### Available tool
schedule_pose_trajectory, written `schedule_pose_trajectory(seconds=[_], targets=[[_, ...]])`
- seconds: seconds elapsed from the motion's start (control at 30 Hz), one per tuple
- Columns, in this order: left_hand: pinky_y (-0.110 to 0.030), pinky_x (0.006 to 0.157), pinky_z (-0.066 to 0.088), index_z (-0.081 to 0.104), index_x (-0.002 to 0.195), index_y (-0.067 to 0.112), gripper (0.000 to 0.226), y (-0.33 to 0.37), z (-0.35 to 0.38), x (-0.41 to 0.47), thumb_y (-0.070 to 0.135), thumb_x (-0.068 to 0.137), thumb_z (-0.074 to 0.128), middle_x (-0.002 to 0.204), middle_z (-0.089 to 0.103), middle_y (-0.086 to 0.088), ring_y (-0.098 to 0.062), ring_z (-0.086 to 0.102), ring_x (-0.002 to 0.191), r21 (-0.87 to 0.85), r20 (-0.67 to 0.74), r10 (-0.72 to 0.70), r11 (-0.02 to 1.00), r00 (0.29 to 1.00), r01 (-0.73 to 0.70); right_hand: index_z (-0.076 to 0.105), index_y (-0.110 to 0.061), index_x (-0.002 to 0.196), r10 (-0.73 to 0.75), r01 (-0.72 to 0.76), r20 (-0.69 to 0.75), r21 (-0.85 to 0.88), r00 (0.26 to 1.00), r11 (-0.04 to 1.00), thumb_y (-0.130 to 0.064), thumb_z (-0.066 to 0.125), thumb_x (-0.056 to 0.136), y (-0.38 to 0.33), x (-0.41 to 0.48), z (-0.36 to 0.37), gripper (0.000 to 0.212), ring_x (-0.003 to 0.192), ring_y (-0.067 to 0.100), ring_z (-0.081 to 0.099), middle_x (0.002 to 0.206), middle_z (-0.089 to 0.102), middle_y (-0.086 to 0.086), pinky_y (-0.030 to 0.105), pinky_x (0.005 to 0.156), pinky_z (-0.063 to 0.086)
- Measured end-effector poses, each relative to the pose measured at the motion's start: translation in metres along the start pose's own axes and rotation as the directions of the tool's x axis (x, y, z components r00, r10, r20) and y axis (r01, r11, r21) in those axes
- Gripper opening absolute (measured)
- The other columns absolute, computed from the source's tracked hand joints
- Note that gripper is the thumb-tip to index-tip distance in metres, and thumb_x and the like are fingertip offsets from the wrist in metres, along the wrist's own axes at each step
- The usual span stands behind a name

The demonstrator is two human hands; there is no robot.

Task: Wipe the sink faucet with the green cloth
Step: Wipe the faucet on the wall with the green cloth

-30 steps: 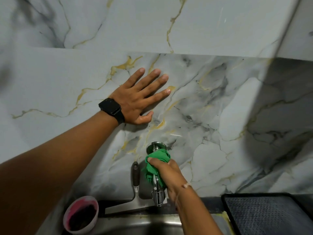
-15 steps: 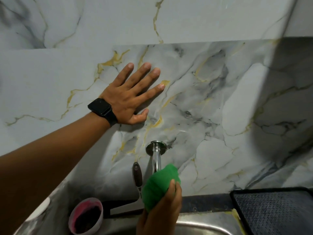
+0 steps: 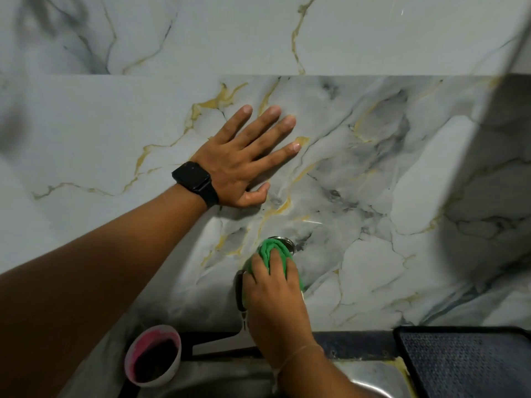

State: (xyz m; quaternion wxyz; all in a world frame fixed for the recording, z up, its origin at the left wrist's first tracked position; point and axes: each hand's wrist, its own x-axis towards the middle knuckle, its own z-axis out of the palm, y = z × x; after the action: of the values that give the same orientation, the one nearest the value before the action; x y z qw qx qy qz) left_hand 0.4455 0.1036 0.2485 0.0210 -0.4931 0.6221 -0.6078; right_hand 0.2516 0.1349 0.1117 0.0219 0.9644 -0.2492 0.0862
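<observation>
My right hand (image 3: 275, 294) grips the green cloth (image 3: 271, 252) and presses it around the chrome faucet where the pipe meets the wall. Only the faucet's round wall flange (image 3: 288, 242) shows above the cloth; the pipe and spout are hidden under my hand. My left hand (image 3: 244, 159) lies flat on the marble wall above and to the left, fingers spread, a black watch (image 3: 195, 182) on its wrist. It holds nothing.
A dark-handled tool (image 3: 239, 288) hangs on the wall just left of my right hand. A white cup stained pink (image 3: 152, 354) stands at the sink's back left corner. The steel sink rim (image 3: 367, 374) runs below, with a black mat (image 3: 465, 366) at the right.
My right hand has slid the green cloth up the faucet pipe from its lower part to the wall flange. My left hand stays flat on the wall.
</observation>
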Motion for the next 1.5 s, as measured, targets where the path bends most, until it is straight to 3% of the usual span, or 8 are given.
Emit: schedule_pose_trajectory(seconds=[0.17,0.3,0.4,0.77,0.83,0.93,1.07,1.5], targets=[[-0.052,0.123,0.007,0.030,0.155,0.020,0.075,0.001,0.002,0.000,0.051,0.087,0.038,0.160,0.031,-0.016,-0.037,0.025,0.150,-0.017,-0.013,-0.002,1.000,1.000,0.002,0.054,-0.033,0.121,0.220,0.026,-0.373,0.554,0.901,0.832,-0.048,0.057,0.087,-0.003,-0.053,0.046,0.037,0.127,0.044,0.049,0.139,0.047,0.010,0.061,0.092,0.050],[-0.052,0.124,0.006,0.030,0.155,0.019,0.074,0.000,0.004,0.000,0.051,0.088,0.037,0.160,0.032,-0.017,-0.038,0.025,0.149,-0.006,-0.021,0.003,1.000,1.000,-0.003,0.044,-0.037,0.125,0.443,-0.253,0.441,0.871,0.780,-0.421,-0.028,0.068,0.079,0.013,-0.059,0.056,0.052,0.134,0.035,0.044,0.152,0.039,0.020,0.051,0.110,0.040],[-0.051,0.124,0.006,0.032,0.154,0.019,0.074,0.000,0.002,0.000,0.051,0.088,0.037,0.159,0.034,-0.018,-0.038,0.028,0.148,-0.016,-0.021,0.006,1.000,1.000,-0.006,0.063,0.003,0.118,0.058,-0.463,0.604,0.665,0.795,-0.587,-0.044,0.100,0.018,0.047,-0.041,0.065,0.117,0.118,0.039,0.061,0.130,0.059,0.033,0.046,0.092,0.053],[-0.050,0.124,0.003,0.036,0.153,0.017,0.073,0.002,0.002,0.001,0.051,0.088,0.039,0.157,0.037,-0.020,-0.041,0.030,0.146,0.034,-0.023,0.014,0.999,1.000,-0.013,0.068,0.001,0.109,-0.014,-0.332,0.576,0.452,0.817,-0.828,-0.037,0.059,0.085,0.030,-0.020,0.083,0.046,0.087,0.039,0.071,0.098,0.072,0.023,0.045,0.075,0.057],[-0.050,0.124,0.002,0.035,0.153,0.017,0.073,0.003,0.002,0.001,0.051,0.088,0.038,0.157,0.037,-0.020,-0.040,0.030,0.146,0.028,-0.022,0.011,1.000,1.000,-0.010,0.064,-0.009,0.124,0.076,-0.350,0.542,0.637,0.837,-0.687,-0.018,0.056,0.093,0.023,-0.044,0.080,0.033,0.114,0.034,0.065,0.126,0.067,0.019,0.034,0.092,0.057],[-0.051,0.123,0.005,0.036,0.153,0.017,0.073,0.002,0.003,0.000,0.051,0.088,0.038,0.157,0.037,-0.020,-0.041,0.030,0.146,0.020,-0.017,0.009,1.000,1.000,-0.008,0.049,-0.023,0.129,0.584,-0.291,0.128,0.937,0.802,0.194,0.013,0.077,0.073,0.009,-0.056,0.083,0.073,0.124,0.017,0.056,0.137,0.060,0.011,0.004,0.093,0.042],[-0.051,0.124,0.006,0.034,0.153,0.017,0.073,0.002,0.002,0.000,0.050,0.089,0.038,0.158,0.035,-0.019,-0.039,0.029,0.147,-0.004,-0.018,-0.004,1.000,1.000,0.004,0.054,-0.025,0.132,0.475,-0.118,-0.355,0.690,0.805,0.714,-0.016,0.087,0.059,0.011,-0.023,0.050,0.081,0.124,0.022,0.047,0.140,0.053,0.006,0.037,0.103,0.042],[-0.055,0.121,0.014,0.027,0.156,0.018,0.074,0.002,0.004,-0.002,0.050,0.089,0.035,0.160,0.032,-0.017,-0.038,0.027,0.149,-0.010,-0.039,-0.008,1.000,0.999,0.008,0.068,-0.010,0.114,-0.251,0.251,0.017,-0.125,0.968,0.960,-0.024,0.059,0.080,0.004,-0.030,0.014,0.038,0.129,0.040,0.042,0.122,0.063,0.012,0.058,0.121,0.017]])
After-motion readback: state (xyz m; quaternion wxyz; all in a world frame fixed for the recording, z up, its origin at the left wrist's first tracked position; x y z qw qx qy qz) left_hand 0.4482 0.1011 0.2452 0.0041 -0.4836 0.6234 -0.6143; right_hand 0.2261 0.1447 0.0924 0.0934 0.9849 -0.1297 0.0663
